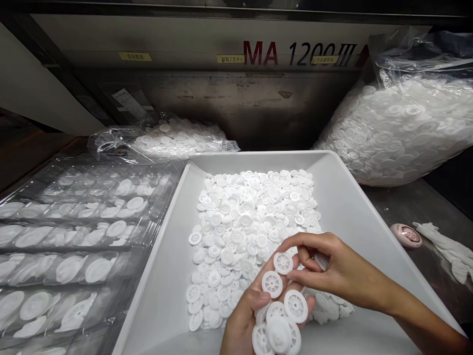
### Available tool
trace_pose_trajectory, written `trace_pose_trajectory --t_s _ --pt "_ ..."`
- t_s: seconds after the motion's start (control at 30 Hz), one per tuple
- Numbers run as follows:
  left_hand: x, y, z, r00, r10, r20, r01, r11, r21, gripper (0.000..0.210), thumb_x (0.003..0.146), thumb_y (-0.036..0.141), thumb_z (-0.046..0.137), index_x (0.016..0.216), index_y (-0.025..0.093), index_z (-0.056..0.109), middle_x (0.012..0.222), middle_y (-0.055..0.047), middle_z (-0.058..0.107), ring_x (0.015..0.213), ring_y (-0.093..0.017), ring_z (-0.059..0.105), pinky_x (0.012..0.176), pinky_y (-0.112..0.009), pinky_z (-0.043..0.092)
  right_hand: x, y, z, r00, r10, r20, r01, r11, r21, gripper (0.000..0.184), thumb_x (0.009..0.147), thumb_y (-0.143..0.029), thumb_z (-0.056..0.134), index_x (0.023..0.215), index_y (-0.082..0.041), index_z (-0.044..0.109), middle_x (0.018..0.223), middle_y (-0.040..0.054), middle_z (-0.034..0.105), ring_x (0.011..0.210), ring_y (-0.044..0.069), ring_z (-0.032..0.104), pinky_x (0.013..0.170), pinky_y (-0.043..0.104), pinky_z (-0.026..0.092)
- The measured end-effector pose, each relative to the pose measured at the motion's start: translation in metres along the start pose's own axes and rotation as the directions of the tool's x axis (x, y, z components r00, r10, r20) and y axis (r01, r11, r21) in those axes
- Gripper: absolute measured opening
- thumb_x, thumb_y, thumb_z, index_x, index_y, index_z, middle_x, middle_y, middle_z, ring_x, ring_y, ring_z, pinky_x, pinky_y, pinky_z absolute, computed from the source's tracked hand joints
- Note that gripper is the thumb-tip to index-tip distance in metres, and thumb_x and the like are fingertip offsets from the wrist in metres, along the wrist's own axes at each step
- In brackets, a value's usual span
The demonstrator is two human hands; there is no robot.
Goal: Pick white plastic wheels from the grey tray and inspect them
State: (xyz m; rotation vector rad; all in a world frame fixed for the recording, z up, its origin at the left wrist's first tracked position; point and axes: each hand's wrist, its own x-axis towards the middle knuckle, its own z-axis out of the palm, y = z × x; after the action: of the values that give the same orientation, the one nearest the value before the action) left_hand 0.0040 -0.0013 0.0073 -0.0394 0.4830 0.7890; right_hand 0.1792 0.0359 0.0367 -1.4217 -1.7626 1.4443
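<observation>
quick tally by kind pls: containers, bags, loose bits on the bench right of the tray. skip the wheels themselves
White tray: 1
Clear blister trays: 1 stack, number in it unclear
Clear bags of white wheels: 2
White glove: 1
Pink oval item: 1
Total: 6, counting the stack as one

A pink timer (406,234) lies beside white gloves (449,249) (right of the tray).

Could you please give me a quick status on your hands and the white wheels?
Left hand cupping a stack of white wheels. Right hand pinching one wheel above it. Loose pile in grey tray; nothing in the way.
</observation>
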Motion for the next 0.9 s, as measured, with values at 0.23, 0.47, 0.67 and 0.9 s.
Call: trace_pose_trajectory --t_s 0.23,0.47,0.67,0.9 --pt "0.000 -0.003 -0.003 0.999 0.050 -0.003 -0.050 0.999 0.004 0.042 0.088 0.015 0.035 0.124 0.029 0.051 0.120 -0.006 0.063 0.120 -0.025 0.049 0.106 -0.045 0.029 -0.003 0.000 -0.007 0.999 0.017 -0.027 -0.017 1.000 -0.026 0.028 0.077 -0.028 0.068 0.103 -0.027 0.058 0.060 -0.0084 0.034 0.057 0.008 0.037 0.057 0.021 0.032" --pt "0.003 -0.001 0.002 0.984 0.174 -0.032 -0.176 0.980 -0.089 0.041 0.088 0.013 0.030 0.112 0.018 0.062 0.123 -0.008 0.059 0.121 -0.023 0.048 0.108 -0.040 0.026 -0.007 -0.003 0.003 0.987 0.076 0.142 -0.052 0.984 -0.169 0.014 0.074 -0.031 0.069 0.087 -0.029 0.065 0.058 -0.0080 0.031 0.053 0.008 0.031 0.049 0.021 0.026" --pt "0.004 -0.001 0.005 0.985 0.173 -0.003 -0.172 0.978 -0.114 0.041 0.086 0.011 0.030 0.112 0.016 0.061 0.124 -0.009 0.058 0.123 -0.023 0.045 0.111 -0.039 0.019 -0.003 -0.002 0.007 0.986 0.142 0.082 -0.145 0.989 0.028 0.007 0.077 -0.028 0.064 0.080 -0.022 0.064 0.054 -0.0083 0.032 0.053 0.008 0.034 0.053 0.022 0.029" --pt "0.004 0.000 0.005 0.991 0.131 0.031 -0.125 0.983 -0.137 0.041 0.082 0.012 0.036 0.113 0.025 0.060 0.120 -0.007 0.062 0.120 -0.025 0.048 0.110 -0.042 0.024 0.000 0.001 0.001 0.981 0.183 -0.065 -0.178 0.982 0.067 0.016 0.083 -0.037 0.058 0.084 -0.021 0.063 0.055 -0.0078 0.028 0.054 0.010 0.030 0.056 0.025 0.029"
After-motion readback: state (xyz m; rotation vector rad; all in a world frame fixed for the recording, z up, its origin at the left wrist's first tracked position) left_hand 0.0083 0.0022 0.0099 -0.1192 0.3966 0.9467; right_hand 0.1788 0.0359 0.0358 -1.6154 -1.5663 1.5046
